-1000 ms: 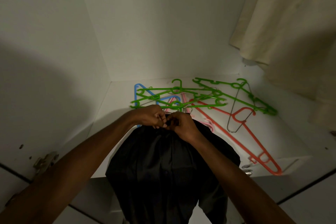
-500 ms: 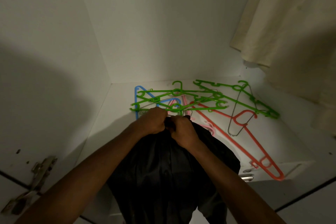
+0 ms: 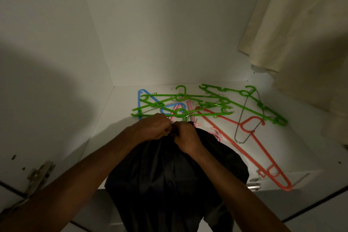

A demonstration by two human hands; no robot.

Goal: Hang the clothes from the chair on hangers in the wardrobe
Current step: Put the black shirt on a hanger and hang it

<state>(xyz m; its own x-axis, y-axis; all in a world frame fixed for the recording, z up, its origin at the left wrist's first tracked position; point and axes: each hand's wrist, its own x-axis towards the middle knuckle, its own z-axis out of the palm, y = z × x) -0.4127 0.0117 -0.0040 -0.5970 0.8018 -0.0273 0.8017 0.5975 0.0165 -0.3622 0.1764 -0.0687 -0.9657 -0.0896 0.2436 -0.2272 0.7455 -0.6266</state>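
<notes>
While a cream garment hangs far right, the black shirt droops off the near shelf edge, left hand and right hand both clenched on its collar, loose hangers scattered just beyond.

Single view, head-worn wide-angle camera. It is looking forward and steeply down into a white wardrobe compartment, from close range, standing just outside the opening.

Both forearms are entering from the bottom corners of the frame, the left hand and right hand meeting just below the centre.

The wardrobe shelf is filling the middle and right centre; the back wall is occupying the top centre, the side wall the left third.

A cream garment is hanging at the upper right edge, close to the lens.

Straight edges are bowing toward the margins.
</notes>
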